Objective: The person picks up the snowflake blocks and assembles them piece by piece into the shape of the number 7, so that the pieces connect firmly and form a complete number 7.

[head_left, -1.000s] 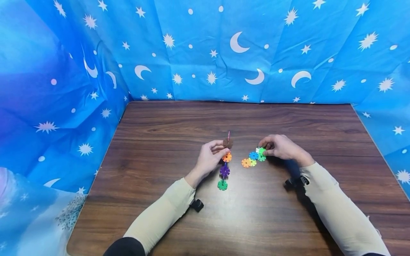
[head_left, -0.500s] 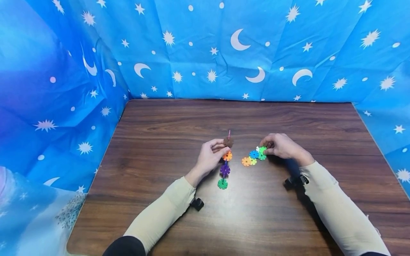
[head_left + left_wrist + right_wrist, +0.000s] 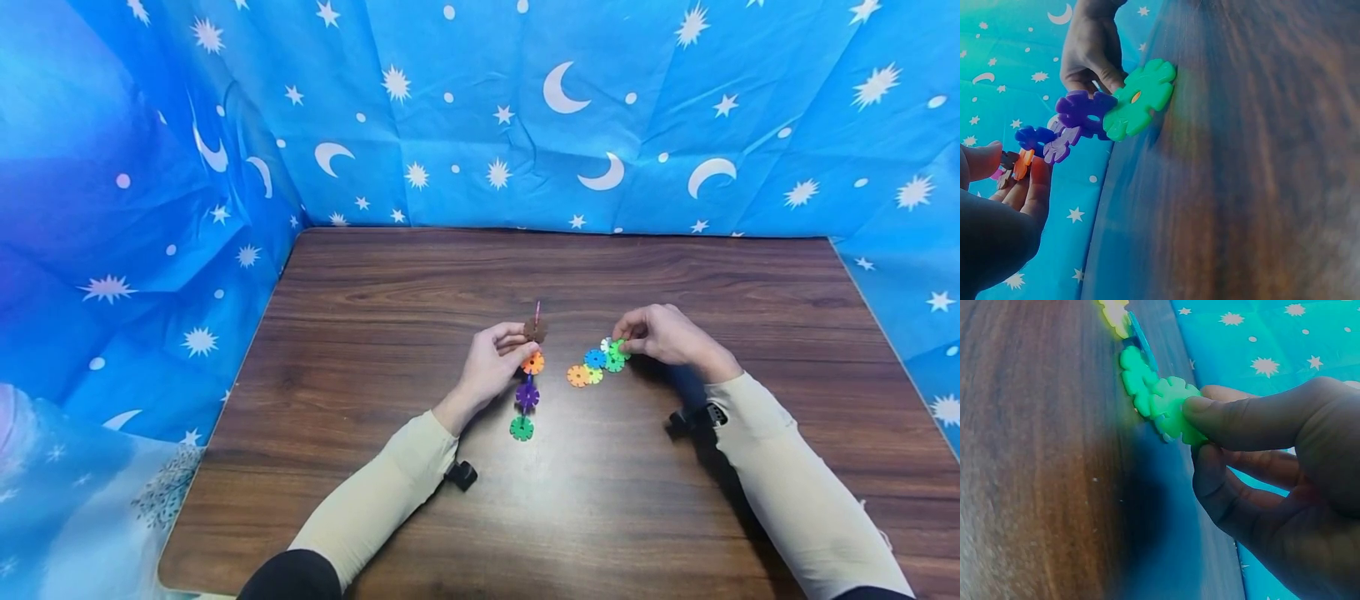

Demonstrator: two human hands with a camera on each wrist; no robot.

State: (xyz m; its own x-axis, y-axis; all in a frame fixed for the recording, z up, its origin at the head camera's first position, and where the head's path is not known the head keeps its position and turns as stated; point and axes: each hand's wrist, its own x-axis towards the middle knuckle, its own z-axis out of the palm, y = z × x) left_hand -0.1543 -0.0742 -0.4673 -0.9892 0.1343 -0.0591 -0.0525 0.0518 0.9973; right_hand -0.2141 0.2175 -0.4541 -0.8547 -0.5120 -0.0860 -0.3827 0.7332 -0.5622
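Note:
My left hand [image 3: 491, 367] pinches a chain of slotted plastic discs near its far end, around the brown disc [image 3: 535, 330] and the orange disc [image 3: 533, 363]. A pink disc [image 3: 537, 310] stands edge-on beyond the fingers. Toward me the chain runs through a purple disc [image 3: 527, 395] to a green disc [image 3: 522, 428]. Between thumb and fingers, my right hand [image 3: 667, 337] pinches a light green disc [image 3: 1175, 406]. It overlaps a small group of loose discs, among them a blue one, the blue disc [image 3: 595, 358], and a white disc [image 3: 606, 344].
A light orange disc [image 3: 578, 376] and a yellow disc [image 3: 595, 374] lie at the near left of the loose group, on the brown wooden table [image 3: 375, 333]. Blue cloth [image 3: 450, 125] with stars and moons hangs behind and along the sides.
The right hand has shifted slightly right with the light green disc, which now shows a little apart from the discs below. The left hand keeps its hold on the chain. The head view tilts slightly.

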